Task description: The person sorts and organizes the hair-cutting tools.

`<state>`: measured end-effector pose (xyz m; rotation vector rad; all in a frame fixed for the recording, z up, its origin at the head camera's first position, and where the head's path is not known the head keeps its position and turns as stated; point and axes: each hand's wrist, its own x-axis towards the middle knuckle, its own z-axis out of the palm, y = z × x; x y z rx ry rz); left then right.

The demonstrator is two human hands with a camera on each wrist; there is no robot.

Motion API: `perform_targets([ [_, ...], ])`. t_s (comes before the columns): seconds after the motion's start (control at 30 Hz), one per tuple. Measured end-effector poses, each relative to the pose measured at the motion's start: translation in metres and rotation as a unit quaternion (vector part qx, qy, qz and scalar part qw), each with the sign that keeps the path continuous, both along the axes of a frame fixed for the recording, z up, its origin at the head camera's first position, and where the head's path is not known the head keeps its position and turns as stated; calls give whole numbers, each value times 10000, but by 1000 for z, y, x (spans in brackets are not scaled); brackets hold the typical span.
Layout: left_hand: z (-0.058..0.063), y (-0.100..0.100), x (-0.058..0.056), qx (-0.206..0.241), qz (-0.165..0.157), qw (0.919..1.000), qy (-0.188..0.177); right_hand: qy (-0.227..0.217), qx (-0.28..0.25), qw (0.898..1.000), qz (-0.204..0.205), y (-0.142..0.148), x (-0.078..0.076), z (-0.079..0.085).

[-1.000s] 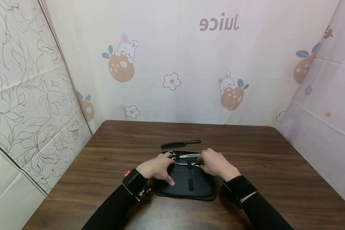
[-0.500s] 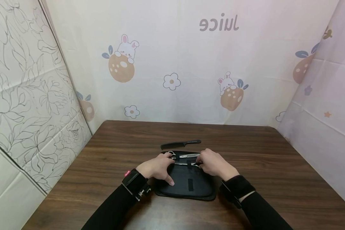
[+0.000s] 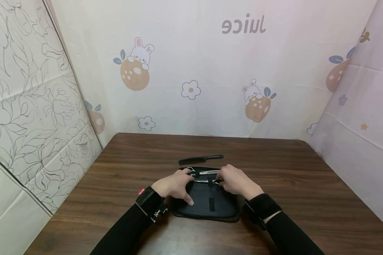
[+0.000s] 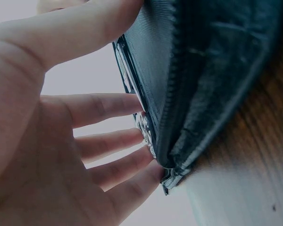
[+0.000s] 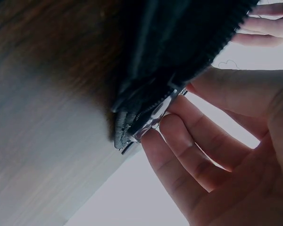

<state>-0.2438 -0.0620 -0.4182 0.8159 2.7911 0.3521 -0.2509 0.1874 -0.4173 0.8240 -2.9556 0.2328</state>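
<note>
A black zippered case [image 3: 196,207] lies on the table with two pairs of scissors on its upper face. The thinning scissors [image 3: 209,172] lie along the far edge, finger ring to the left. Nearer lies a second pair of scissors [image 3: 200,181], blades to the left under a black elastic loop [image 3: 210,182]. My right hand [image 3: 237,180] pinches this pair's handle at the right; metal rings [image 5: 158,113] show at its fingertips in the right wrist view. My left hand [image 3: 175,186] rests spread on the case's left side, fingertips by the thinning scissors' ring, thumb on the black face.
A black comb [image 3: 194,161] lies on the wooden table [image 3: 140,152] just beyond the case. Another elastic strap [image 3: 212,204] is on the near part of the case. Printed curtains [image 3: 191,60] stand behind the table and at both sides.
My right hand has shifted slightly left, and the scissors' handle it pinches has slid left toward the elastic loop. My left hand and the comb have stayed put.
</note>
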Motion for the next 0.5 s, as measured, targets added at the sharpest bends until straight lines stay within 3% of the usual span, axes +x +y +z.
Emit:
perform_targets([
  [0.5,-1,1,1,23,59,10000,0,-39,-108,9999,23,-3,1,0],
])
